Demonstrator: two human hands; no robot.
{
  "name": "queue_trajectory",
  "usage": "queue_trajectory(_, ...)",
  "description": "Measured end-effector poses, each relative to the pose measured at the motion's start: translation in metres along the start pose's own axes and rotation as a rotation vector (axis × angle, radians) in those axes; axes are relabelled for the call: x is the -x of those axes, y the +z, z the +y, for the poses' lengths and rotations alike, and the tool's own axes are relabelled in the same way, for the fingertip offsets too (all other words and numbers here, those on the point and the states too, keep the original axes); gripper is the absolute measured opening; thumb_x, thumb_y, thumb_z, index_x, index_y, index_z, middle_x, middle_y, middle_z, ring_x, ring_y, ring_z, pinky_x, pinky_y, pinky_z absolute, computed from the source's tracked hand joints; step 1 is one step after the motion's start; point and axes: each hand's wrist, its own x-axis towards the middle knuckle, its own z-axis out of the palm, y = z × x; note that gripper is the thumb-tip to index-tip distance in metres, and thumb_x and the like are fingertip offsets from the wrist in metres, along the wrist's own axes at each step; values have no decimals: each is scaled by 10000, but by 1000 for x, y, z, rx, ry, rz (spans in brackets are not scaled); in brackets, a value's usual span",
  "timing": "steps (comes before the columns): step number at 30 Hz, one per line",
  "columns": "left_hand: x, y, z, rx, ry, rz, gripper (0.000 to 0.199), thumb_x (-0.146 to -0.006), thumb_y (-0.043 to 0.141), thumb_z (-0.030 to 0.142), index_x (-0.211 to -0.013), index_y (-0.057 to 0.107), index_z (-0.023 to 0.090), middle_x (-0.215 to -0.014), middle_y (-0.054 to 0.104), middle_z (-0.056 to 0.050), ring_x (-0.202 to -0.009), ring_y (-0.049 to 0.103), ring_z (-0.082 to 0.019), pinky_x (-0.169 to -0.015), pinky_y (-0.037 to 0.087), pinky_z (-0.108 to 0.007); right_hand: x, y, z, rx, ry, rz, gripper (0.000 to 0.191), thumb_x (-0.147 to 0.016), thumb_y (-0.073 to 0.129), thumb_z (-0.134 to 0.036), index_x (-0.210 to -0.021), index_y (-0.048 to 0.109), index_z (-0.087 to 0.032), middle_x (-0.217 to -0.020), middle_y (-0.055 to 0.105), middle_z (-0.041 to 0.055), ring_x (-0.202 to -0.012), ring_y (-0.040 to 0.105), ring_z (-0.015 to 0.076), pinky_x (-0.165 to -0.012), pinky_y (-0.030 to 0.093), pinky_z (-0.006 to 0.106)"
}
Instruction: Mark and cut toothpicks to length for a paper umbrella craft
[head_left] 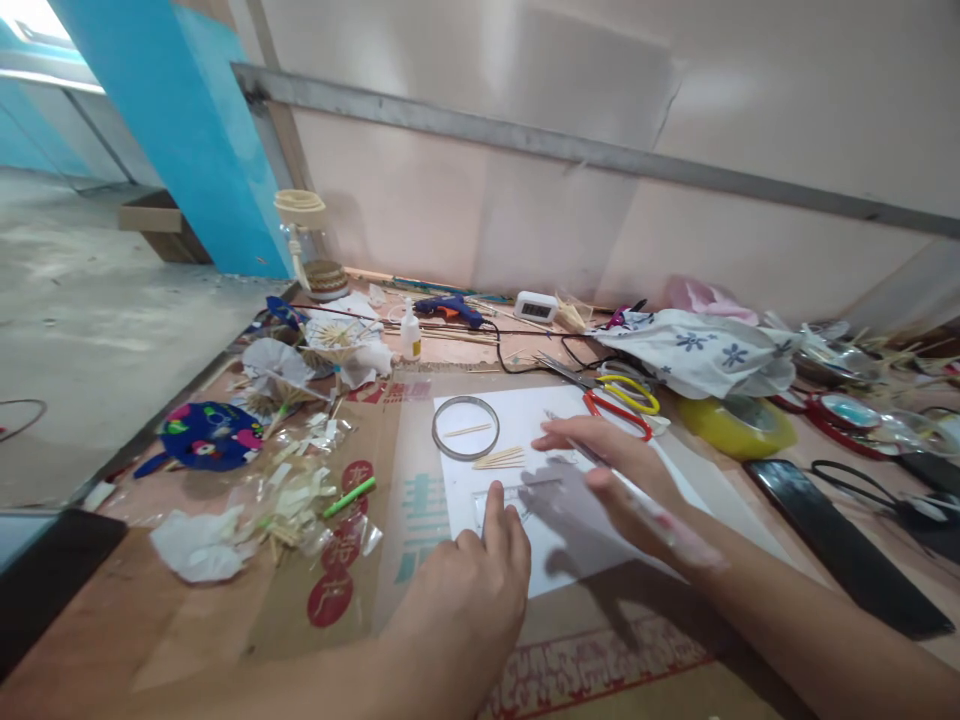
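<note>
White paper [551, 560] lies on flattened cardboard. My left hand [472, 570] rests on its lower left part, index finger extended onto a clear ruler [480, 508], the other fingers curled. Over the paper's right side is my right hand [622, 470], with a pale pen-like stick [637, 495] between thumb and fingers; its tip is hard to make out. A thin grey ring [434, 440] lies at the paper's upper left, around one toothpick [467, 431]. Just below and right of the ring, several toothpicks [501, 459] are fanned out.
Scissors [619, 400], yellow tape [739, 425] and a black phone [840, 540] sit to the right. Behind are a glue bottle [410, 332], a blue glue gun [450, 308] and a white timer [536, 307]. Scraps and a green stick [349, 497] lie left.
</note>
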Motion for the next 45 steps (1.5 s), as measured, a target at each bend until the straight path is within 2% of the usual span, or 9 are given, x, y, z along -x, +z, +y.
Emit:
queue_trajectory(4,-1,6,2,24,3,-39,506,-882,581,218,-1363,558,61,-1369,477,-341,-579,688,-204,-432,555,-284,-10,-26,-4,144,8,110,465,-1024,331,-529,-1243,622,-240,-1270,659,107,-1216,592,260,-1043,441,430)
queue_trajectory(9,-2,7,1,15,4,-19,489,-882,579,241,-1332,585,49,-1339,493,-346,-543,683,-203,-407,544,-278,-22,-19,-1,246,-123,49,378,-1035,373,-410,-1246,617,-214,-1449,518,148,-1366,462,292,-1147,327,524)
queue_trajectory(13,-1,12,1,-1,-6,61,452,-882,576,251,-1287,626,58,-1300,546,-330,-510,670,-192,-387,529,-266,-43,5,0,234,-131,-56,241,-1006,462,-216,-1090,685,-185,-1063,676,122,-971,659,207,-821,549,344)
queue_trajectory(15,0,15,3,-10,-7,105,449,-875,581,251,-1276,635,57,-1277,576,-322,-523,677,-195,-399,534,-266,-57,17,0,310,-110,-179,212,-971,520,-170,-1012,728,-161,-962,663,113,-870,640,208,-746,526,329)
queue_trajectory(19,-1,18,4,-16,-15,134,456,-857,595,237,-1277,637,64,-1273,589,-314,-543,687,-198,-415,539,-263,-84,39,0,458,-6,-433,172,-870,651,-92,-990,759,-155,-1003,675,113,-958,624,231,-817,472,333)
queue_trajectory(33,-5,10,3,-16,6,28,501,-860,574,149,-1347,560,31,-1295,537,-350,-567,708,-210,-419,546,-256,-119,56,-3,534,44,-751,63,-757,683,-159,-758,745,-146,-751,740,83,-647,596,190,-556,320,275)
queue_trajectory(36,-5,9,1,4,9,16,493,-865,566,138,-1347,561,35,-1322,516,-339,-574,710,-210,-431,559,-269,-120,54,-3,512,59,-747,66,-753,668,-163,-751,734,-158,-751,738,71,-632,582,176,-552,308,270)
queue_trajectory(40,-5,11,2,18,9,30,488,-873,563,142,-1348,556,28,-1327,515,-342,-586,712,-213,-432,563,-274,-114,41,-9,482,100,-634,172,-798,614,-148,-936,715,-138,-938,740,110,-794,617,205,-631,354,265)
queue_trajectory(45,-4,9,2,6,25,18,479,-882,571,154,-1337,559,7,-1279,578,-351,-632,721,-221,-443,563,-263,-81,17,-11,404,149,-593,175,-795,629,-145,-962,682,-159,-926,719,62,-787,613,180,-650,382,244)
